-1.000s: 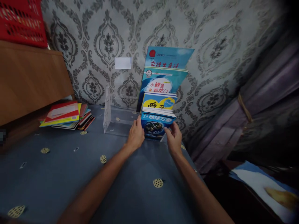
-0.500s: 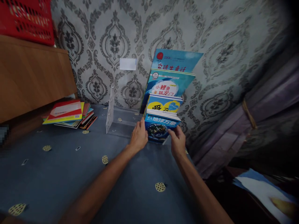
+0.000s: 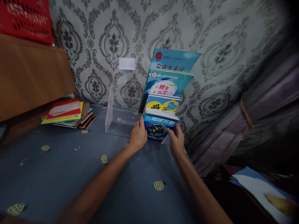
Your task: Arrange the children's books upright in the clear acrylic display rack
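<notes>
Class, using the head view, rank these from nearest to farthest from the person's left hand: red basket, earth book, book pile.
1. Earth book: nearest, right beside the left hand, on its right.
2. Book pile: farther off, to the left on the table.
3. Red basket: farthest, at the upper left.

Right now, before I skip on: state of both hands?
Left hand: at the left edge of the front blue book; grip can't be told.
Right hand: partly curled at that book's right edge; grip can't be told.
</notes>
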{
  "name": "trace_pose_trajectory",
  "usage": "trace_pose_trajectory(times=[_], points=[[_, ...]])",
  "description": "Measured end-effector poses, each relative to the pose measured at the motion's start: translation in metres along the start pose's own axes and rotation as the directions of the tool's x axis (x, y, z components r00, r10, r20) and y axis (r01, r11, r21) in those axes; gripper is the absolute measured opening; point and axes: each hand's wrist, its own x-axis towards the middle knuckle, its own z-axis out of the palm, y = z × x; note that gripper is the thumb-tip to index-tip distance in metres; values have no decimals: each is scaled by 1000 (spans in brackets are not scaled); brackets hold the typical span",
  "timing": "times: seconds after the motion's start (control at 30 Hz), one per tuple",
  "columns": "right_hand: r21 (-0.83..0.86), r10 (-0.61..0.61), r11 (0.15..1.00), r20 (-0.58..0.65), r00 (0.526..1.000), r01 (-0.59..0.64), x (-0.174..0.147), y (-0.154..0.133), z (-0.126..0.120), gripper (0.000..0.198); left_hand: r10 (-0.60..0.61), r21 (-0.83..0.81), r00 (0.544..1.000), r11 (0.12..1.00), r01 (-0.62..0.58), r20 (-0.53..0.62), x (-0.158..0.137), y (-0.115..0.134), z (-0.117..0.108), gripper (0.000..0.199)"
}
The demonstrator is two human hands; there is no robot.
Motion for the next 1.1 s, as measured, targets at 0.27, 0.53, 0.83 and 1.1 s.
trace_pose_trajectory(times=[0.27,0.53,0.83,1.1], points=[[-22,-25,999,23,999,26,-1,0,-3,47,24,-17,1000,1000,-24,3,2,-7,-1,72],[-104,29,993,-199,979,-51,-68,8,7,56,21,-39,999,999,-20,33,-18,-13,-17,68],[-120,-25,988,475,880,93,-148,-13,37,30,-183,186,981,964,192,-64,-164,-36,-106,52],[-5,-249,913,786,566,408,-155,-17,40,24,-216,365,975,905,219,-49,-225,-45,-120,30]])
